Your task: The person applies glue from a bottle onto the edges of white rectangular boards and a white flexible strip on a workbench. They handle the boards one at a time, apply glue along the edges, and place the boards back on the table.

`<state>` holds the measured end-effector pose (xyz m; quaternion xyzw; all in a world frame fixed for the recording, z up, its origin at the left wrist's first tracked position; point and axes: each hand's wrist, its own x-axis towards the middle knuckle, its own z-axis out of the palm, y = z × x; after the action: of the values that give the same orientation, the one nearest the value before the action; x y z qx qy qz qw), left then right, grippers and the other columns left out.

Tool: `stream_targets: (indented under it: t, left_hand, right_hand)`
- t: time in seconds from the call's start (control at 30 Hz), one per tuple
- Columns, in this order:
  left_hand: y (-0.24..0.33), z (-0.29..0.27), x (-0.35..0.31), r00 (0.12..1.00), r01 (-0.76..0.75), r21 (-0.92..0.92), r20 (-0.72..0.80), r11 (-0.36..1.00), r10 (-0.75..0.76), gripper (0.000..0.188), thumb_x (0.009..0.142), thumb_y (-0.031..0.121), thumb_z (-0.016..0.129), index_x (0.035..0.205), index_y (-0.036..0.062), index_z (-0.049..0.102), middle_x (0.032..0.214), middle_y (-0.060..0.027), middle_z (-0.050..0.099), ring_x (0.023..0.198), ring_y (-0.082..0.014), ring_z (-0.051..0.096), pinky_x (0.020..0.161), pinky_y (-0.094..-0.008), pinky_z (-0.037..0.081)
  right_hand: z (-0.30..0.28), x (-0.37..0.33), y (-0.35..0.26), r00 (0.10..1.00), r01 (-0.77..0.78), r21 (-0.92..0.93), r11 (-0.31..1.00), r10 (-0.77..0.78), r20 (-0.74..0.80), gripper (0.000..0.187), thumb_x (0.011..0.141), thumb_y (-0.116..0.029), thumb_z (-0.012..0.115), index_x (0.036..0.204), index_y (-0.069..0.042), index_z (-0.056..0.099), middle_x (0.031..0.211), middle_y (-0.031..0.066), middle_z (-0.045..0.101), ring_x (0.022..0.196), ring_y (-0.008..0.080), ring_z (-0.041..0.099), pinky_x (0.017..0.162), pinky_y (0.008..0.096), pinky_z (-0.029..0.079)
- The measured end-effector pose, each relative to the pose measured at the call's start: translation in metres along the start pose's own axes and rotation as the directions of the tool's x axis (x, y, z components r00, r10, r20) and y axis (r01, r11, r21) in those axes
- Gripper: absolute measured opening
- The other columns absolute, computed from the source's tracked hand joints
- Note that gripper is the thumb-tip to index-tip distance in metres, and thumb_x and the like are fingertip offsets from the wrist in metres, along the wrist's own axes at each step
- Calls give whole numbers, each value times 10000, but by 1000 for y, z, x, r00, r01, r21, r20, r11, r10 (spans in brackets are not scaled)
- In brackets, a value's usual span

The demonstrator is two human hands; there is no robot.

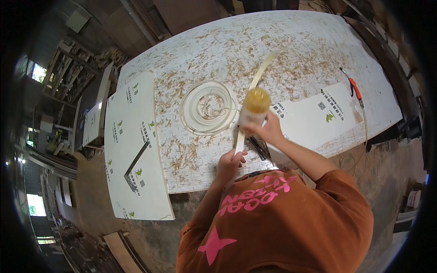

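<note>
My left hand (231, 164) is closed on the near end of a thin pale edging strip (240, 142), close to the table's front edge. The strip runs away from me and its far part (262, 70) curves to the right. My right hand (268, 129) grips a plastic bottle (253, 109), with its yellow end up and toward the far side. The bottle overlaps the strip and is slightly blurred; whether they touch cannot be seen. A black hand tool (258, 148) lies on the table beside my right wrist. Left of the bottle rests a coil of white edging (186, 109).
A long white board (120, 182) overhangs the left front edge, carrying a dark metal square (136, 166). Another white board (300, 116) lies at the right. Near the right edge is a red-handled tool (356, 90) with a cable. Brown shavings litter the worn white table (182, 175).
</note>
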<state>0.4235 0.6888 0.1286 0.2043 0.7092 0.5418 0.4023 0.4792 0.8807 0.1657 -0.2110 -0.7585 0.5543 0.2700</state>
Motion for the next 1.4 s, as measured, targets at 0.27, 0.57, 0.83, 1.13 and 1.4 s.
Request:
stream_targets:
  t: [0.27,0.57,0.83,1.13,1.4]
  left_hand:
    - [-4,0,3,996,-56,-41,64,998,59,222,918,132,469,1035,9,613,657,30,484,566,-54,430,527,-215,374]
    - [-8,0,-1,998,-29,60,55,998,26,238,942,179,484,1011,10,636,697,21,523,608,-51,463,558,-219,400]
    - [-8,-1,-1,997,-49,4,61,999,49,254,849,84,478,1053,18,613,691,22,503,607,-69,459,566,-225,402]
    - [-4,-5,5,997,47,-24,65,999,-45,223,929,195,501,981,38,651,676,29,515,611,-57,473,565,-221,402]
    - [-2,-4,3,982,-11,-65,185,998,23,233,904,120,480,1081,39,608,729,37,494,632,-56,448,582,-207,387]
  right_hand:
    - [4,-9,-10,994,84,21,996,-82,-77,481,673,-283,785,1069,-46,649,948,137,698,853,261,684,782,351,516]
    - [8,-7,-9,971,120,11,993,-115,-208,581,639,-328,812,1101,-37,614,924,148,692,855,297,679,764,371,515]
    - [6,-10,-5,989,45,32,998,-40,-143,557,655,-302,799,1109,-27,627,958,137,701,920,247,679,829,367,509]
    - [5,-11,-5,981,92,123,988,-69,-182,520,653,-297,809,1077,-48,641,944,137,694,869,251,676,786,381,513]
    - [4,-10,-5,993,112,5,994,-112,-34,537,642,-313,820,1078,-54,644,986,116,698,904,236,677,820,349,510]
